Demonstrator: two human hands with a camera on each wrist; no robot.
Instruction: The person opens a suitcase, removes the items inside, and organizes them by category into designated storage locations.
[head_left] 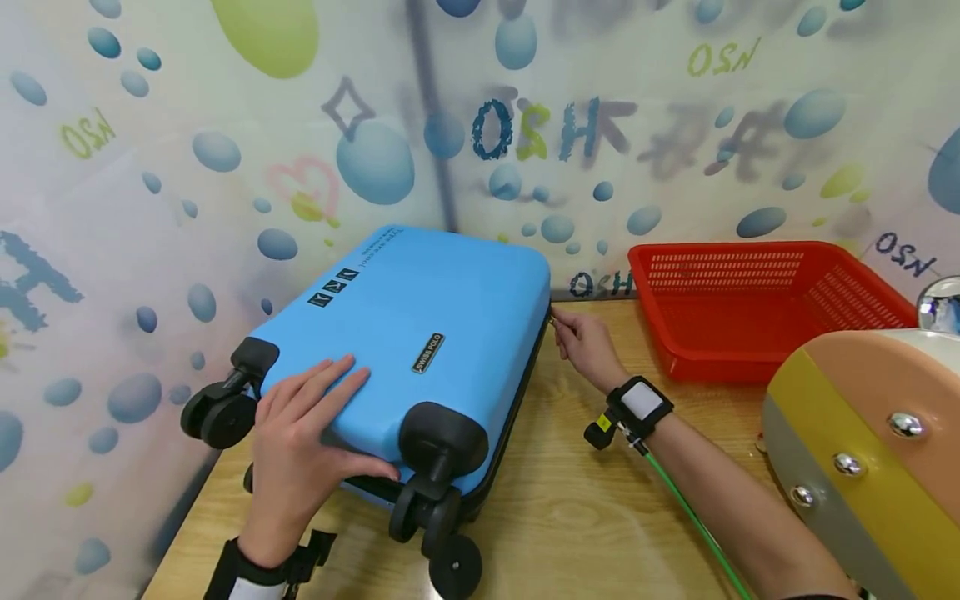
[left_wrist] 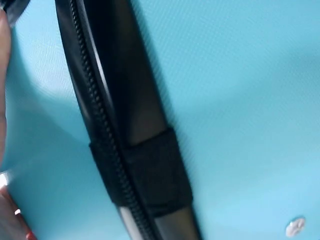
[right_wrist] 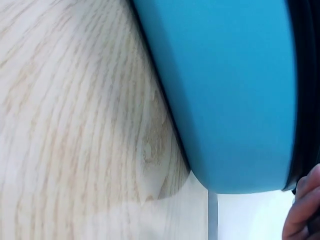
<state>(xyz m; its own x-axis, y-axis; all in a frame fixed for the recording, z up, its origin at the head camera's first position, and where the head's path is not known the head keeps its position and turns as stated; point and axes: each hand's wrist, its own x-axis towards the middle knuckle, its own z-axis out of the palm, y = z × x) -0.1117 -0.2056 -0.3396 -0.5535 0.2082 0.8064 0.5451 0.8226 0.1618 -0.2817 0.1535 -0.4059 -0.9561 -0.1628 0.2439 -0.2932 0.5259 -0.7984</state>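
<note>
While I watch remotely, left hand spread across the blue suitcase, right hand pinching its zip near the far corner, red basket alongside

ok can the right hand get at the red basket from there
Likely yes: only bare table shows between the right hand and the basket, though the hand, pinching at the edge of the suitcase, would have to let go first.

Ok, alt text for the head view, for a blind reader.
A blue suitcase lies on a wooden table, a left hand resting on its near end between wheels and a right hand pinching at its right edge. A red basket and a rounded, striped object stand at right.
</note>
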